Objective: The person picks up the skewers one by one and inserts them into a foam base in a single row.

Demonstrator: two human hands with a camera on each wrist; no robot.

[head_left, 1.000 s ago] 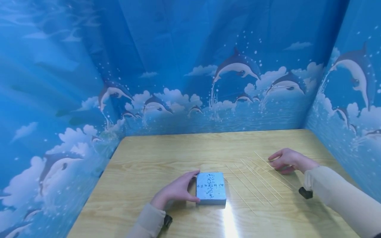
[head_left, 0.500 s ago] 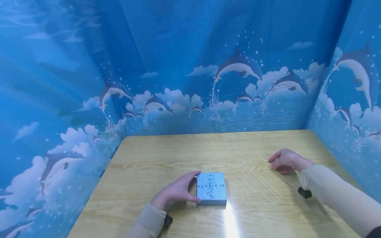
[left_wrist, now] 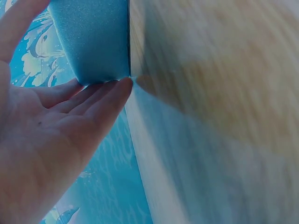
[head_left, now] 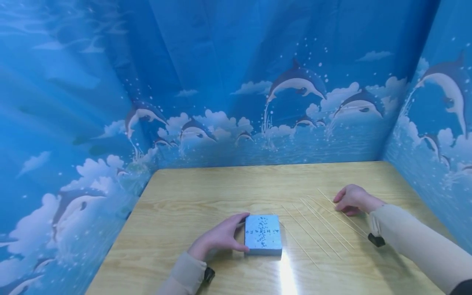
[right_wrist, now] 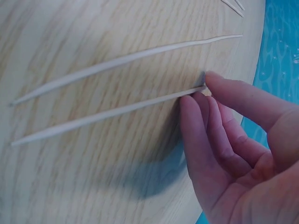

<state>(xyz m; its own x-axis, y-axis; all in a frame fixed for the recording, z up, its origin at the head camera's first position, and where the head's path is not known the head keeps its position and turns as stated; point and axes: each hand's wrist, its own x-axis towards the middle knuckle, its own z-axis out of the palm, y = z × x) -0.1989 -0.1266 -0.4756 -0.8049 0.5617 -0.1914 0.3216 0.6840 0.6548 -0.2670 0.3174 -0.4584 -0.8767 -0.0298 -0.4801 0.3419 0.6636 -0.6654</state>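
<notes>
In the head view, a square blue foam block (head_left: 263,233) with many small dark holes in its top lies flat on the table. My left hand (head_left: 219,235) holds it from the left, thumb at the near corner and fingers at the far one. Its fingertips press the side of the block (left_wrist: 93,42) in the left wrist view. To the right, my right hand (head_left: 354,199) is low over the table. The right wrist view shows its thumb and fingers (right_wrist: 189,116) pinching one end of a thin bamboo skewer (right_wrist: 107,112), which stretches along the tabletop.
Several more skewers (head_left: 311,229) lie slanted, roughly side by side, between the block and my right hand. Another skewer (right_wrist: 131,57) runs close to the pinched one. Blue dolphin-print curtains (head_left: 221,123) enclose the wooden table (head_left: 191,188) at the back and sides.
My right hand's fingers have drawn closer together at the skewer, with the hand staying in nearly the same place. My left hand keeps its hold on the block. The view has shifted slightly.
</notes>
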